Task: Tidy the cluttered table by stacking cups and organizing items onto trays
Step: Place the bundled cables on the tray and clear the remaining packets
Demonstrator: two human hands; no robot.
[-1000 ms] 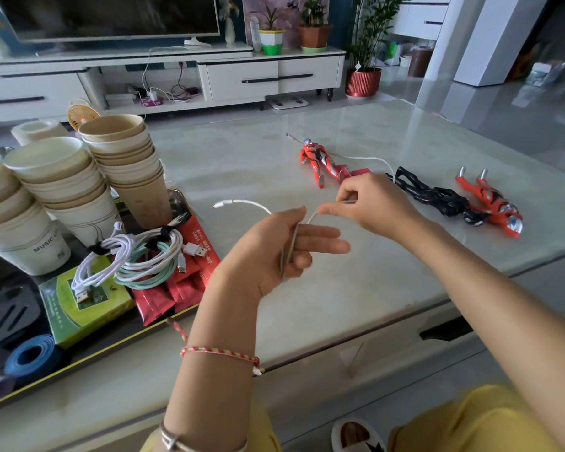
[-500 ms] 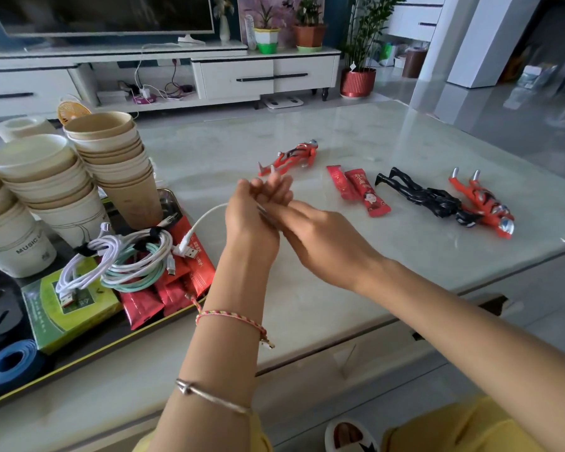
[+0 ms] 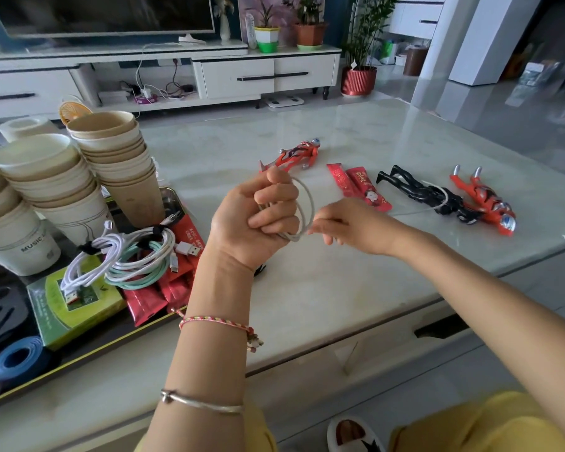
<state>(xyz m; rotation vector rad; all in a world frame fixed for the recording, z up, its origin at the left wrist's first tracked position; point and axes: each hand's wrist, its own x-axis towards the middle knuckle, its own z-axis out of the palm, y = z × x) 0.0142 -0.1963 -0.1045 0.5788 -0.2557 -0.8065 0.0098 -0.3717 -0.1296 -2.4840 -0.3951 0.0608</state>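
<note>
On the black, gold-rimmed tray [image 3: 88, 354]: cream and tan cups [image 3: 111, 151], white and mint cords [image 3: 134, 256], red sachets [image 3: 141, 303], green box [image 3: 66, 318], blue tape [image 3: 17, 360]. Right of the tray: off-white cable [image 3: 310, 203], 2 red-silver figures [image 3: 483, 197], 1 black figure [image 3: 418, 190].

The word "MUSIC" is printed in dark capitals on the wall of the large white paper cup [image 3: 30, 252] at the left. Light characters are printed on the two red foil sachets [image 3: 367, 190] lying on the desk [image 3: 340, 288], but cannot be read.

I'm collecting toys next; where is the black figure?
Head view, right side of the table: the black figure lies flat between the two red sachets and the rightmost red figure.
</note>
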